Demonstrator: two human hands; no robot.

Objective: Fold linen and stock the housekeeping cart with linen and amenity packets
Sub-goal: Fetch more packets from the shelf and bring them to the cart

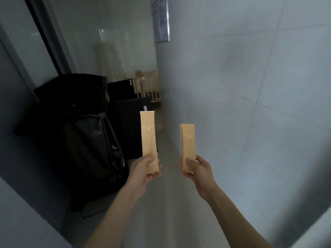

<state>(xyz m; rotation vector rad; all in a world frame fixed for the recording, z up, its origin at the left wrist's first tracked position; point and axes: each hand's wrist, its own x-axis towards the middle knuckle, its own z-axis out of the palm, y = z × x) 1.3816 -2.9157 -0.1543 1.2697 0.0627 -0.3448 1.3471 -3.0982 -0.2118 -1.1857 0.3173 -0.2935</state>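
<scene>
Both arms reach out in front of me in a narrow, dim corridor. My left hand (143, 171) pinches the lower end of a long tan amenity packet (148, 133) and holds it upright. My right hand (198, 170) grips the bottom of a second tan packet (188, 140), also upright, a little shorter in view. The two packets stand side by side, apart from each other. Faint print shows on each. No linen is visible.
A black cart with a dark bag (80, 133) stands along the left wall. Behind it is a black slatted bin (129, 122). Light wooden furniture (148, 85) sits at the corridor's far end. A grey tiled wall (250, 86) runs on the right.
</scene>
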